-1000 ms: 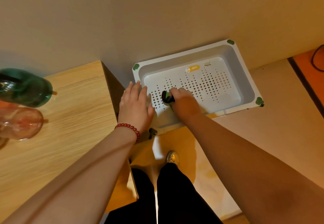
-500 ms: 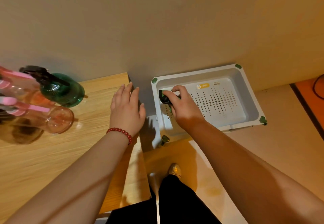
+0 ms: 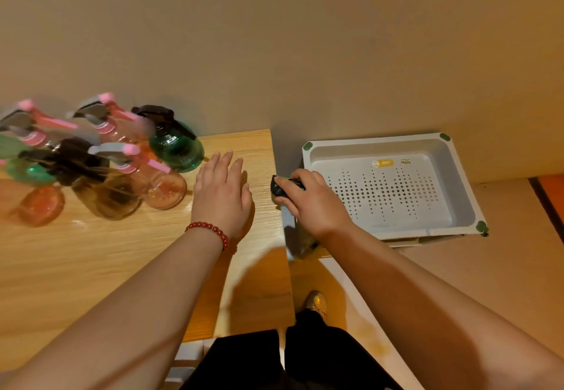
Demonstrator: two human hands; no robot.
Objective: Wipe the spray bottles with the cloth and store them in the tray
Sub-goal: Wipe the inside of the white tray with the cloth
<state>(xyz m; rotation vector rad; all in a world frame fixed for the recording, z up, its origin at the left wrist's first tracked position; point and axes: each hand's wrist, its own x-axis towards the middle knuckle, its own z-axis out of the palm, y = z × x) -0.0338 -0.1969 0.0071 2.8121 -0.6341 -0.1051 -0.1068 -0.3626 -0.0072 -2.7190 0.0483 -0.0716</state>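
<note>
Several spray bottles stand grouped at the back left of the wooden table [image 3: 91,267]: a green one [image 3: 177,148] with a black trigger head, a pink one [image 3: 166,188], an amber one [image 3: 106,200], and more behind, blurred. My left hand [image 3: 221,194], flat with straight fingers, is over the tabletop just right of the green and pink bottles and holds nothing. My right hand [image 3: 308,200] grips a small dark cloth [image 3: 279,186] with a green edge, between the table's right edge and the white perforated tray [image 3: 378,142]. No bottle lies in the tray.
The tray sits lower than the table, to its right, against the beige wall [image 3: 274,38]. My legs in dark trousers and a shoe [image 3: 316,302] are below, on the floor between table and tray. An orange surface [image 3: 549,188] shows at the far right.
My right hand has carried the dark cloth out of the tray, leftward to the table's edge. My left hand has moved from the tray's rim onto the tabletop, toward the bottles.
</note>
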